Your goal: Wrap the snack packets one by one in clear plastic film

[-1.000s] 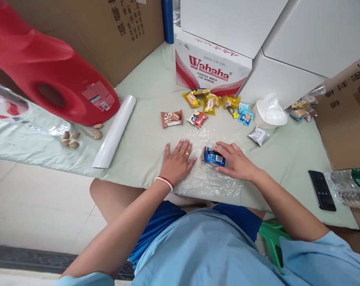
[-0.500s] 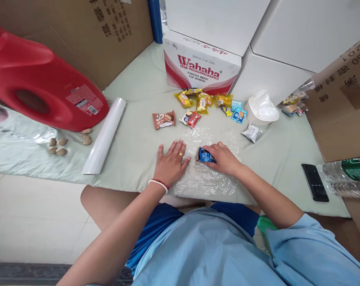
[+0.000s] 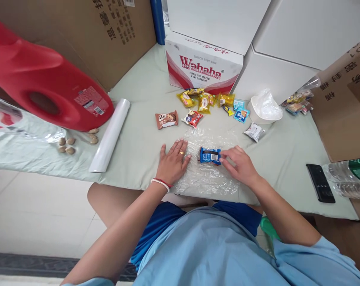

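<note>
A blue snack packet [image 3: 210, 155] with a barcode lies on a sheet of clear plastic wrap [image 3: 210, 180] spread over the cloth. My right hand [image 3: 239, 163] is at the packet's right end, thumb and fingers apart; whether the fingertips still touch the packet is hard to tell. Flat on the table, my left hand [image 3: 172, 161] presses the left edge of the wrap with its fingers stretched out. Above it sit a brown snack packet [image 3: 167, 120] and a red and white snack packet [image 3: 192, 118].
Yellow snack packets [image 3: 204, 102], blue sachets [image 3: 241, 114], a silver packet [image 3: 254, 132] and a white bowl [image 3: 260, 113] stand before the Wahaha box [image 3: 204, 65]. Left are a white roll [image 3: 110, 137], a red jug [image 3: 87, 91] and several nuts [image 3: 70, 150]. A black phone [image 3: 320, 183] lies right.
My right hand has loosened from the blue snack packet and slid right, leaving it uncovered on the wrap. The left hand stays in place. The view has shifted slightly.
</note>
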Tool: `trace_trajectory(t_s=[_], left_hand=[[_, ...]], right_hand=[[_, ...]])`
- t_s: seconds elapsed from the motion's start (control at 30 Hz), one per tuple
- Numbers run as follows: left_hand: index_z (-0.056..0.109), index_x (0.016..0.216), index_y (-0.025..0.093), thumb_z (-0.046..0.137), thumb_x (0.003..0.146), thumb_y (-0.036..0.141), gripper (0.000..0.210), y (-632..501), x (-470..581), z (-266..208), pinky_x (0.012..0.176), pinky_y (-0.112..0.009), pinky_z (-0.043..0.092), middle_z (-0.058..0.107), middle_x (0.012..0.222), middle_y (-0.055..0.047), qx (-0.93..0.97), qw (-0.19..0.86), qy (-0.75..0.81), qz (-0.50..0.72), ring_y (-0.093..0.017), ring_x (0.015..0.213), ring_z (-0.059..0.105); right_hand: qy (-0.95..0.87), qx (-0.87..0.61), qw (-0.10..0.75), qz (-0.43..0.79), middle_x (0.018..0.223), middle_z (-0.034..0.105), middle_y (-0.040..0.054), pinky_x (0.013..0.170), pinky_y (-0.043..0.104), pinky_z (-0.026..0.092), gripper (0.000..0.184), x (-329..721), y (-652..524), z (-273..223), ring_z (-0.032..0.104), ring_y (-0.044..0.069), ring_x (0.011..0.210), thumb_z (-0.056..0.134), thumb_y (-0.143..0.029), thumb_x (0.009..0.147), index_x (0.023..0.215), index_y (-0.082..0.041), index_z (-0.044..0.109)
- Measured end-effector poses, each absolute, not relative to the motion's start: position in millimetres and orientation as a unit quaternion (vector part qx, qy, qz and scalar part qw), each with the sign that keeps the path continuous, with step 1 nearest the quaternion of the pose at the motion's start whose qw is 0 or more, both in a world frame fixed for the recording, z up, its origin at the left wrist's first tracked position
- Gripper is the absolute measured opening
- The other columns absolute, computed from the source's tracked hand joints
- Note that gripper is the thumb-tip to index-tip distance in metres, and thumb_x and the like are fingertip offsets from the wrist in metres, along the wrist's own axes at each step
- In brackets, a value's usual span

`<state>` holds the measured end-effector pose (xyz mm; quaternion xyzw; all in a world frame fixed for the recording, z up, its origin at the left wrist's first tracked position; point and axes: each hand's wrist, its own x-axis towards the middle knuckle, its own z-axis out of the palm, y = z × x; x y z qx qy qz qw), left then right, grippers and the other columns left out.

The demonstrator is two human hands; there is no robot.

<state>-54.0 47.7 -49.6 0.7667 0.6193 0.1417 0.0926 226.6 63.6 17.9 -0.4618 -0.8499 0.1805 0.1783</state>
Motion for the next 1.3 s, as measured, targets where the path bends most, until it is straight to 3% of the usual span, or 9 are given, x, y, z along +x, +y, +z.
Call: trace_trajectory(t_s=[0.1,0.33,0.53,0.63,0.73,0.87,1.03,1.17,1.3], left_hand=[[0.034,0.166,0.020,0.024,0.110,0.045,0.062,48,-58,-48,0.131,-0.063,0.020,0.030,0.175,-0.013,0.755,0.100,0.629,0.153,-0.029,0.160,0.035],[0.055,0.151,0.021,0.047,0.105,0.041,0.051,49,-81,-53,0.129,-0.066,0.024,0.041,0.170,-0.018,0.742,0.071,0.627,0.224,-0.036,0.161,0.033],[0.061,0.144,0.027,0.056,0.097,0.012,0.050,24,-103,-54,0.132,-0.064,0.022,0.055,0.160,-0.014,0.823,-0.030,0.507,0.253,-0.032,0.157,0.041],[0.060,0.142,0.029,0.051,0.094,0.004,0.055,6,-108,-49,0.130,-0.053,0.034,0.065,0.151,-0.009,0.887,0.047,0.395,0.235,-0.025,0.149,0.053],[0.054,0.146,0.025,0.056,0.098,0.016,0.048,-10,-112,-45,0.124,-0.048,0.046,0.065,0.149,-0.013,0.895,0.165,0.354,0.215,-0.026,0.145,0.057],[0.050,0.149,0.022,0.074,0.093,0.048,0.066,-20,-119,-46,0.125,-0.060,0.042,0.051,0.161,-0.020,0.897,0.197,0.347,0.190,-0.036,0.149,0.051],[0.068,0.114,0.023,0.059,0.103,0.026,0.014,-21,-121,-45,0.124,-0.050,0.045,0.062,0.152,-0.013,0.880,0.212,0.369,0.211,-0.027,0.144,0.058],[0.067,0.099,0.023,0.049,0.108,0.031,0.021,-17,-118,-34,0.109,-0.039,0.056,0.072,0.137,-0.009,0.810,0.304,0.445,0.234,-0.023,0.129,0.068],[0.068,0.104,0.024,0.046,0.107,0.051,0.035,3,-118,-17,0.095,-0.036,0.058,0.078,0.121,-0.009,0.749,0.349,0.517,0.220,-0.024,0.110,0.075]], right_hand=[[-0.858,-0.426,0.184,0.222,0.098,0.076,0.0098,0.085,0.048,0.054,0.030,246,30,17,0.063,0.029,0.089,0.048,-0.042,0.108,0.114,-0.029,0.074],[-0.864,-0.405,0.203,0.221,0.133,0.067,0.0159,0.098,0.050,0.057,0.043,275,-34,-24,0.061,0.030,0.118,0.073,-0.040,0.099,0.137,-0.023,0.065],[-0.859,-0.401,0.253,0.192,0.118,0.072,0.0100,0.091,0.043,0.057,0.014,280,-34,-47,0.063,0.024,0.105,0.062,-0.018,0.104,0.111,-0.024,0.071],[-0.852,-0.396,0.270,0.210,0.110,0.074,0.0084,0.087,0.041,0.057,0.014,285,-28,-45,0.063,0.023,0.100,0.060,-0.014,0.104,0.110,-0.023,0.069],[-0.853,-0.389,0.265,0.224,0.105,0.075,0.0078,0.086,0.040,0.057,0.013,291,-25,-39,0.062,0.022,0.096,0.058,-0.014,0.105,0.111,-0.023,0.066],[-0.852,-0.393,0.250,0.240,0.099,0.074,0.0078,0.082,0.039,0.055,0.012,293,-22,-28,0.060,0.022,0.091,0.054,-0.017,0.106,0.109,-0.022,0.064],[-0.846,-0.399,0.250,0.249,0.092,0.071,0.0070,0.078,0.038,0.053,0.013,290,-9,-14,0.059,0.022,0.087,0.051,-0.021,0.108,0.106,-0.023,0.064],[-0.849,-0.394,0.250,0.247,0.092,0.073,0.0063,0.077,0.035,0.052,0.015,293,9,-1,0.060,0.021,0.085,0.051,-0.023,0.109,0.106,-0.023,0.066],[-0.851,-0.401,0.225,0.253,0.092,0.075,0.0063,0.080,0.034,0.051,0.018,295,39,17,0.063,0.021,0.087,0.051,-0.027,0.108,0.104,-0.022,0.069]])
